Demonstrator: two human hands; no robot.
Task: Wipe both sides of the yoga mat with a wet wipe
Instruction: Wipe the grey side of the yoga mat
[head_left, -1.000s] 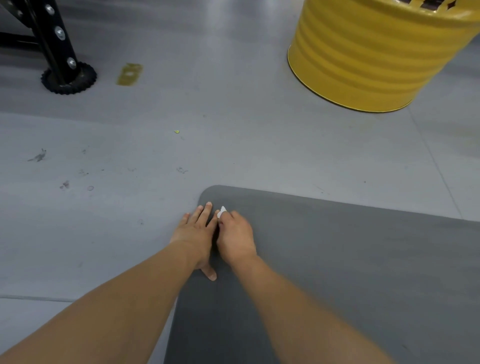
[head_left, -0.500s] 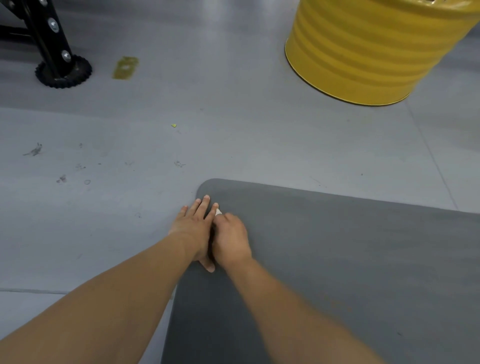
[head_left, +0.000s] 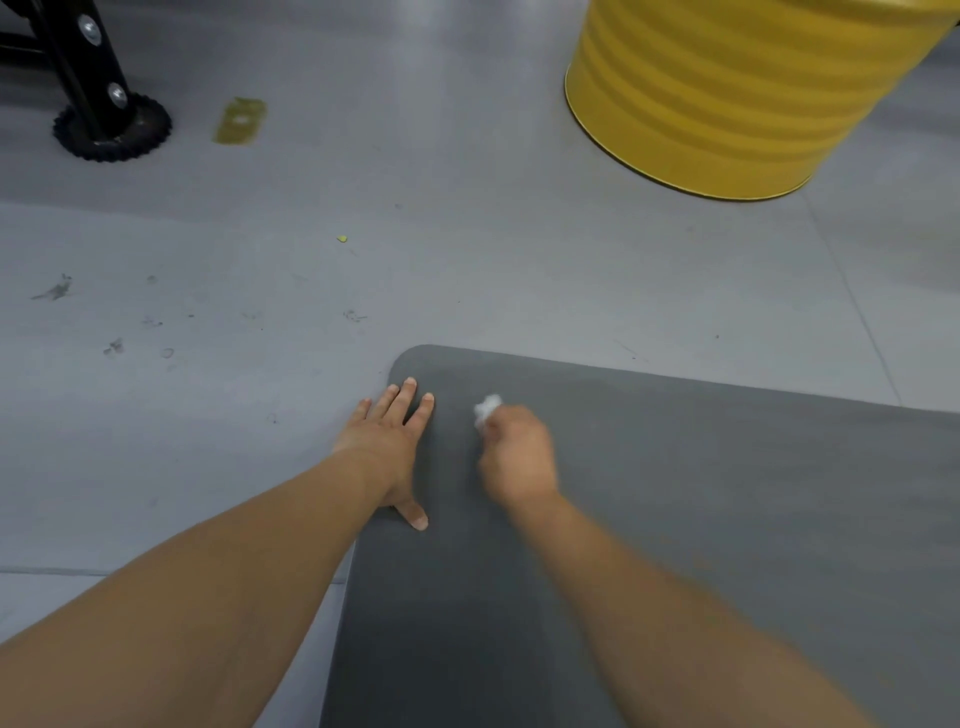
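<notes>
A dark grey yoga mat (head_left: 727, 493) lies flat on the grey floor, its rounded far-left corner near the middle of the view. My left hand (head_left: 392, 441) presses flat on that corner, fingers straight and spread, thumb on the mat's left edge. My right hand (head_left: 517, 452) is to its right on the mat, blurred by motion, fingers curled round a small crumpled white wet wipe (head_left: 487, 406) that sticks out at the fingertips and touches the mat.
A large yellow ribbed drum (head_left: 737, 88) stands on the floor at the far right. A black metal frame leg with a toothed round foot (head_left: 111, 122) is at the far left, a yellow tape patch (head_left: 240, 120) beside it. Scuff marks dot the floor.
My right hand has moved to the right with the wipe, away from my left hand, which it was touching before. My left hand has stayed on the mat corner.
</notes>
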